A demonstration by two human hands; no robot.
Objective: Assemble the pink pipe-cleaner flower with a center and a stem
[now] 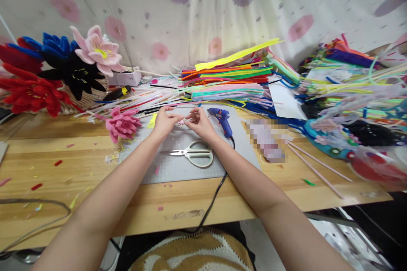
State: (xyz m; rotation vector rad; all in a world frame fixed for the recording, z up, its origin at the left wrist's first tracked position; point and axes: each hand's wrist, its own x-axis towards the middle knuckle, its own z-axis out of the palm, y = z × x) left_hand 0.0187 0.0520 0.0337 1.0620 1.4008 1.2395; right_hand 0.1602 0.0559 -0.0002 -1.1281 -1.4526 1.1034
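Note:
My left hand [164, 123] and my right hand [200, 123] meet over a grey cutting mat [181, 172], thumbs and fingertips pinched close together. A small pink-and-white piece with thin strands [181, 122] shows between them, with both hands' fingertips on it; its exact kind is too small to tell. Just below the hands lie scissors with pale handles [199, 154], blades pointing left. A blue glue gun [221, 119] rests to the right of my right hand. Left of my left hand sits a pink fuzzy-stem flower [121, 124], and a yellow piece [152, 121] lies beside that hand.
Pipe cleaner bundles [229, 93] are piled along the back. Finished flowers [84, 70] stand at the left. A black cord [213, 197] runs off the front edge. Pink stems [318, 171] and plastic-wrapped items [378, 161] lie right. Scraps [58, 163] dot the wooden table [28, 152].

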